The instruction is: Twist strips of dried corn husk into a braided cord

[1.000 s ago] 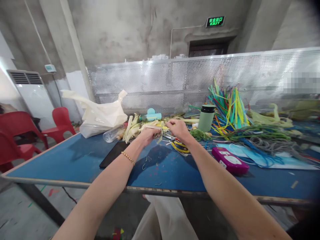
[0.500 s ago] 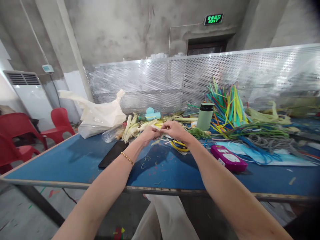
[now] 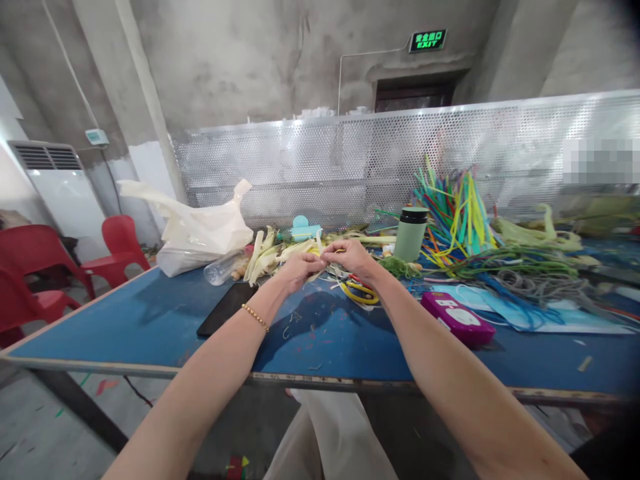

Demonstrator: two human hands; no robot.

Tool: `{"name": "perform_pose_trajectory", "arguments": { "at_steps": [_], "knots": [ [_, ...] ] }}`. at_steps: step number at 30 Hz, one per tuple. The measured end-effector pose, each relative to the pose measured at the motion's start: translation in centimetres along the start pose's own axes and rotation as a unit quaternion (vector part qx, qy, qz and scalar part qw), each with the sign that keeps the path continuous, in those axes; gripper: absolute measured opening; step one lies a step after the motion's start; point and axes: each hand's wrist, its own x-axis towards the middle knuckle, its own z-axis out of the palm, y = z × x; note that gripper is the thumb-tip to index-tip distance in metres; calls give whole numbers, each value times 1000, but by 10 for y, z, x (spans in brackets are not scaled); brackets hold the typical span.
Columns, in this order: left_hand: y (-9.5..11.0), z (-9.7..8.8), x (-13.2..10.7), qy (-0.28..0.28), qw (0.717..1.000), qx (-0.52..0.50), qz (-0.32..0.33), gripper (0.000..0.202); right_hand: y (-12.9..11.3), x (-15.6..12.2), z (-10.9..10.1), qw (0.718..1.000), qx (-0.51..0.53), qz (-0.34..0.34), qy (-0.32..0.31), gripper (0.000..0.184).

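Observation:
My left hand (image 3: 301,267) and my right hand (image 3: 351,259) meet over the middle of the table, thumbs and fingertips pinched together. A pale strip (image 3: 319,241), which looks like corn husk, rises from between the fingertips; the hands hide its lower part. Beyond and to the left of my left hand lie pale corn husks (image 3: 263,259). Just below my right hand rests a pair of yellow-handled scissors or a similar looped tool (image 3: 359,292), partly covered by the wrist.
On the blue table (image 3: 320,340) are a white plastic bag (image 3: 203,230), a clear bottle (image 3: 220,270), a black tablet (image 3: 226,310), a green tumbler (image 3: 411,235), a purple box (image 3: 457,319), coloured strips (image 3: 463,207) and tangled cords (image 3: 530,277). A perforated metal screen (image 3: 300,160) stands behind.
The fingertips have shifted slightly, and a pale strip now stands upright between them. My right hand's fingers have risen a little. The things on the table have not moved.

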Motion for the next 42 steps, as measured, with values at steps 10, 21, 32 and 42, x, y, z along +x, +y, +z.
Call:
{"name": "perform_pose_trajectory", "arguments": {
  "at_steps": [10, 21, 32, 42],
  "knots": [
    [-4, 3, 1, 1, 1000, -7, 14, 17, -8, -5, 9, 997, 22, 46, 56, 15],
    [-8, 3, 5, 50, 999, -12, 17, 18, -1, 0, 16, 992, -83, 21, 97, 14],
    [-7, -2, 8, 143, 989, -10, 35, 11, -1, -9, 20, 984, -170, 46, -1, 38],
    [-2, 0, 6, 109, 992, -55, 29, 21, 3, -8, 27, 995, 23, 101, 9, 17]
  ]
}}
